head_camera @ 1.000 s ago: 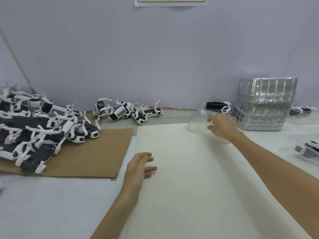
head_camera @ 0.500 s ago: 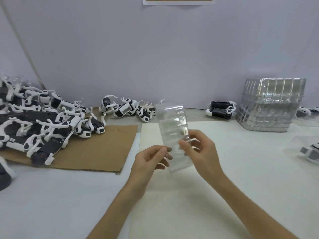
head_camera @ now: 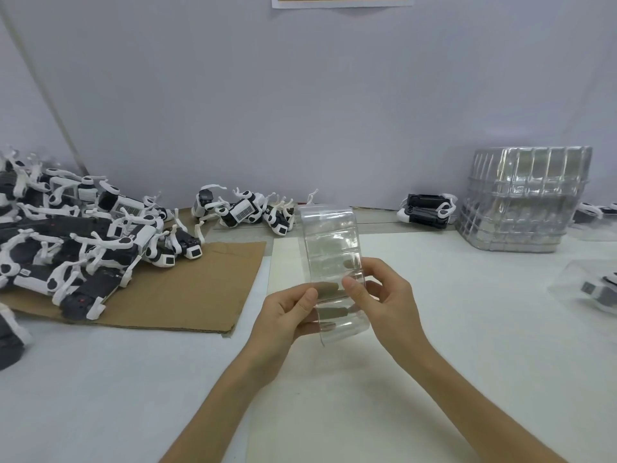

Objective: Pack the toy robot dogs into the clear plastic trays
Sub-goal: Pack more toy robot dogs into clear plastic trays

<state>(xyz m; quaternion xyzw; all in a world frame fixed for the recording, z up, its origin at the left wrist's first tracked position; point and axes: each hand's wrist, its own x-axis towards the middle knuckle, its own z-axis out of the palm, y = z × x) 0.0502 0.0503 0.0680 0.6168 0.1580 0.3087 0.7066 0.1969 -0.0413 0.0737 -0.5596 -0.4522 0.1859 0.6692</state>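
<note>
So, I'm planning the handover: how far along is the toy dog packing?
Done: one black-and-white toy dog at the right edge appears to be inside clear plastic. In hand: the left hand and right hand hold one empty clear plastic tray. Remaining: the pile of toy dogs on the brown cardboard sheet, plus the stack of clear trays.

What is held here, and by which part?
Both hands, left hand and right hand, pinch one clear plastic tray at its lower end, one on each side edge.

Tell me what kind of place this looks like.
Probably a toy packing bench: identical toy robot dogs heaped on cardboard, a stack of clear trays, left hand and right hand holding one empty tray.
</note>
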